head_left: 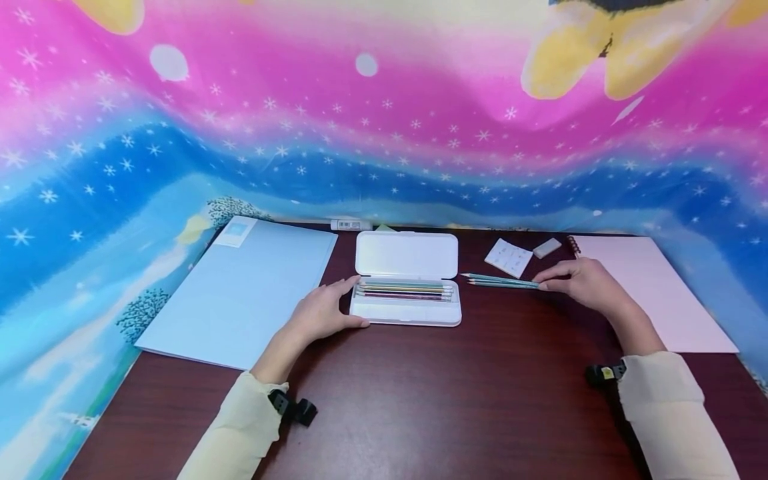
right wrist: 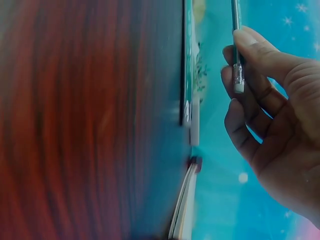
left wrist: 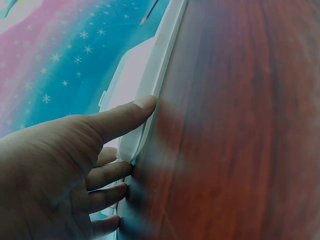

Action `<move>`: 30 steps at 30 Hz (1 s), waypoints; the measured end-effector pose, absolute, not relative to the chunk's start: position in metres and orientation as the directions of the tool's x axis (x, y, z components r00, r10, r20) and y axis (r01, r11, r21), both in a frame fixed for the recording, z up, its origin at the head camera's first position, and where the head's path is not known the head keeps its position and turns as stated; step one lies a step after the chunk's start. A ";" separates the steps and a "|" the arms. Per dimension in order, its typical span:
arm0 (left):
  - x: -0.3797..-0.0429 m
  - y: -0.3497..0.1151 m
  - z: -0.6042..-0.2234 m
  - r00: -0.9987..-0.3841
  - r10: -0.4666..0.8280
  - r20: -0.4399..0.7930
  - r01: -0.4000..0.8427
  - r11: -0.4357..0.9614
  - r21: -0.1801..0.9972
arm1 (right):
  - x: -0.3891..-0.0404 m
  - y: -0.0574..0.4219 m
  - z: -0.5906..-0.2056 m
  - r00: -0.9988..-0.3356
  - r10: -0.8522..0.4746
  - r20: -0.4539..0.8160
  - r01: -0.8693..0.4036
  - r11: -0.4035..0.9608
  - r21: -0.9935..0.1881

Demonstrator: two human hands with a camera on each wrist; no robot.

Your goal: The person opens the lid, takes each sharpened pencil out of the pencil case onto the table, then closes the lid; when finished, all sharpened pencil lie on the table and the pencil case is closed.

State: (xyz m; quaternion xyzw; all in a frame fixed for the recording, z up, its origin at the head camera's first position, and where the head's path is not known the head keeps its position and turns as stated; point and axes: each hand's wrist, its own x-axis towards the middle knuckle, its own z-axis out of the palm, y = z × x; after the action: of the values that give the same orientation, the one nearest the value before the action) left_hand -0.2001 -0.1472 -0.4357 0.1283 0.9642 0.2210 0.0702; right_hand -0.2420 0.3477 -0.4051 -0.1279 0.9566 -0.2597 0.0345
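An open white pencil case (head_left: 405, 313) has several pencils (head_left: 405, 291) lying in its tray and its lid tipped back. My left hand (head_left: 321, 310) grips the case's left end, thumb at the front edge and fingers at the side and back. In the right wrist view, my right hand (right wrist: 280, 100) pinches a green pencil (right wrist: 237, 60) near its eraser end, between thumb and fingers, raised off the table. Another green pencil (right wrist: 188, 75) lies on the tabletop beyond it. From the head view, the green pencils (head_left: 501, 283) beside the case point left, towards it.
A light blue folder (head_left: 258, 287) lies on the left and a pink spiral notebook (head_left: 654, 287) on the right. Behind the green pencils are a small white printed sheet (head_left: 508, 257) and an eraser (head_left: 547, 248). A white tube (head_left: 351, 225) lies at the table's back edge, against the patterned cloth (head_left: 360, 133).
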 end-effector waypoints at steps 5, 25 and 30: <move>-0.200 -0.147 -0.436 -0.958 0.274 -0.084 0.211 0.872 0.442 | -0.241 0.358 -0.406 -0.968 -0.252 -0.004 -0.219 0.848 -0.483; -0.201 -0.148 -0.437 -0.959 0.276 -0.071 0.217 0.868 0.446 | -0.249 0.364 -0.416 -0.961 -0.274 -0.038 -0.230 0.869 -0.439; -0.202 -0.148 -0.438 -0.958 0.277 -0.071 0.218 0.868 0.446 | -0.251 0.361 -0.420 -0.957 -0.286 -0.057 -0.237 0.876 -0.421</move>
State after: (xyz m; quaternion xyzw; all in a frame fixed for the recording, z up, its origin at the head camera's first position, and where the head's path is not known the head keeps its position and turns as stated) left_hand -0.2019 -0.1476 -0.4376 0.1285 0.9642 0.2222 0.0664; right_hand -0.2511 0.3607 -0.4200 -0.1352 0.9666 -0.2095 0.0586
